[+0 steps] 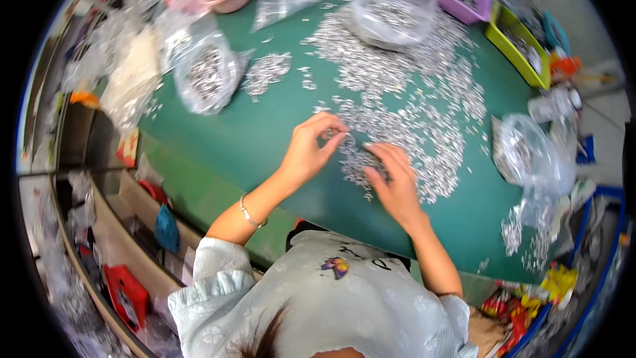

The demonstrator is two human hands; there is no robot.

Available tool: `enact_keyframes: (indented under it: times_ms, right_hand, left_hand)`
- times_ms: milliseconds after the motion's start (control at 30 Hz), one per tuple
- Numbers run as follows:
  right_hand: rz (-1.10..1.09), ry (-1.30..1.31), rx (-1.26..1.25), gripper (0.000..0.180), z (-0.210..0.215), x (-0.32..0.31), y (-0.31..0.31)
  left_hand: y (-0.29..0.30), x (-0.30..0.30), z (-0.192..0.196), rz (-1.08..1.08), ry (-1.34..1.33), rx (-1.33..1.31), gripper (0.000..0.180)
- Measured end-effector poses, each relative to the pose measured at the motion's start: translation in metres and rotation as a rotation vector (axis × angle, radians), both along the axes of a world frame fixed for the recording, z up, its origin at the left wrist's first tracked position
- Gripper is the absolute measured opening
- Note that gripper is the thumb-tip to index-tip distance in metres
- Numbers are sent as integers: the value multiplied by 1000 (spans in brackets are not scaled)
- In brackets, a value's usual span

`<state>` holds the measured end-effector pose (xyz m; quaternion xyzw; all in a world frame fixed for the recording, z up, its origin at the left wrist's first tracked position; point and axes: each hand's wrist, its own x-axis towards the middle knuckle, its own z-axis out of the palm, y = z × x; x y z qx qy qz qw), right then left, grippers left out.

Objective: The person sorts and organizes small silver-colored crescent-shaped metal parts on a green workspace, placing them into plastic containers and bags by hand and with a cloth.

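A broad spread of small silvery metal pieces (424, 139) covers the middle of the green table; their exact kind is too small to tell. At the near left edge of this spread is my left hand (313, 146), thumb and fingertips pinched together. Whatever sits between those fingertips, if anything, I cannot make out. Across from it my right hand (396, 184) rests low over the pieces, with thumb and fingers apart and slightly curved. Between both hands lies a denser cluster of the pieces. A bracelet circles my left wrist.
Far back on the spread sits a clear plastic bag (394, 16) of pieces. Beyond it stand a purple tray (489, 10) and a yellow-green tray (540, 69). More bags (205, 73) lie left, and another (530, 149) right. An open drawer (126, 225) is at the left.
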<state>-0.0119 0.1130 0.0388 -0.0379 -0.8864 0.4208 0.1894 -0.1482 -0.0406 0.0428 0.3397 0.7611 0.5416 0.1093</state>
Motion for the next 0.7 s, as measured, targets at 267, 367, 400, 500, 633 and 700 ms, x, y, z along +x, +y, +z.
enact_keyframes:
  times_ms: [267,367,400,500,633,700]
  right_hand:
    - [-170,-33,-524,23,3,-12,-5]
    - [-197,100,-303,19,-11,-12,-2]
    - [-209,140,-232,19,-13,-10,0]
    - [-220,240,-41,18,-13,-8,4]
    - [-249,235,94,18,-10,-7,-1]
    - [-256,240,93,18,-8,-4,0]
  left_hand:
    - [25,24,-14,-116,31,112,23]
    - [30,23,-22,-167,35,121,21]
    - [31,24,-24,-159,-21,114,21]
    - [34,28,-26,-139,-110,99,19]
    - [27,28,-38,-107,-103,47,25]
    - [24,30,-23,-105,0,-16,28]
